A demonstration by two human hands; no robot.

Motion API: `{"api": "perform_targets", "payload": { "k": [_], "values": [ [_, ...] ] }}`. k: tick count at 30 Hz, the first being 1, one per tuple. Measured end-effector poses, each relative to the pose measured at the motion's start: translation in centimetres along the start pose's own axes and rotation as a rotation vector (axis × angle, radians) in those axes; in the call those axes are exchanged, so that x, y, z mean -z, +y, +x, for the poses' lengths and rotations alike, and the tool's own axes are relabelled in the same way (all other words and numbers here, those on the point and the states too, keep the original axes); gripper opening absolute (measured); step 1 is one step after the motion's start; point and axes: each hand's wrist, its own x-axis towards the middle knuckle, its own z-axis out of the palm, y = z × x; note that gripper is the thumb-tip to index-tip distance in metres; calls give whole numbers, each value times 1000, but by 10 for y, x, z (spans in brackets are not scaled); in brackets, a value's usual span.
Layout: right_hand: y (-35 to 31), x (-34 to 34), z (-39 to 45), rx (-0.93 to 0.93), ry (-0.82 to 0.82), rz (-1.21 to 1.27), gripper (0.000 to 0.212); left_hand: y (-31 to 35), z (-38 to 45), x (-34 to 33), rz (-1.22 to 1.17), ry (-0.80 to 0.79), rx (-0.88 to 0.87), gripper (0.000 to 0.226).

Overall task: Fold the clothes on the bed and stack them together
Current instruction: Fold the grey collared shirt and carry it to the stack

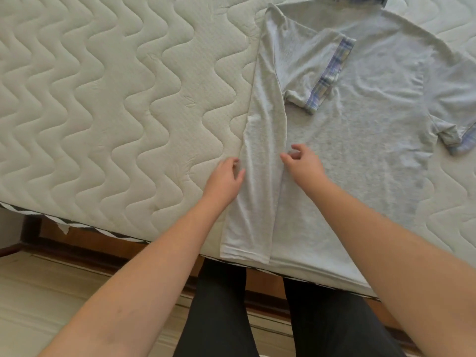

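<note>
A grey T-shirt (360,140) lies flat on the bed (103,99), toward the right side, its lower hem near the bed's front edge. Its left side is folded inward as a long strip (257,176), and the left sleeve with a checked cuff (329,73) lies over the chest. The other sleeve (456,135) is spread out to the right. The left hand (225,179) rests at the outer edge of the strip, fingers loosely curled on the cloth. The right hand (301,161) is at the inner edge of the strip, fingers bent and slightly apart; I cannot tell if they pinch the fabric.
</note>
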Motion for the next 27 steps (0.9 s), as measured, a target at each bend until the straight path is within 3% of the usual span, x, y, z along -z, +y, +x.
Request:
{"api": "perform_targets", "payload": {
  "k": [5, 8, 11, 13, 16, 19, 22, 25, 27],
  "values": [
    [-35, 0, 33, -67, -45, 279, 57, 42, 74, 6, -156, 42, 164, 48],
    [-50, -4, 47, -128, -59, 428, 42, 46, 93, 9, -37, -10, 196, 27],
    [-53, -1, 58, -201, 3, 396, 22, 41, 102, 18, 35, -27, 236, 11],
    [-53, 7, 63, -227, 34, 476, 23, 39, 109, 23, 34, -21, 206, 7],
    [-59, 21, 75, -255, -13, 833, 39, 52, 132, 30, -168, 43, 149, 24],
    [-74, 34, 91, -347, 60, 1106, 23, 79, 177, 40, -434, 39, 150, 37],
    [-83, 41, 100, -411, 155, 1297, 13, 114, 225, 53, -499, 40, 98, 47],
    [-76, 42, 105, -461, 138, 1137, 14, 148, 274, 63, -454, 49, 32, 43],
    [-66, 44, 109, -434, 217, 867, 33, 168, 302, 69, -441, 49, 14, 38]
  ]
}}
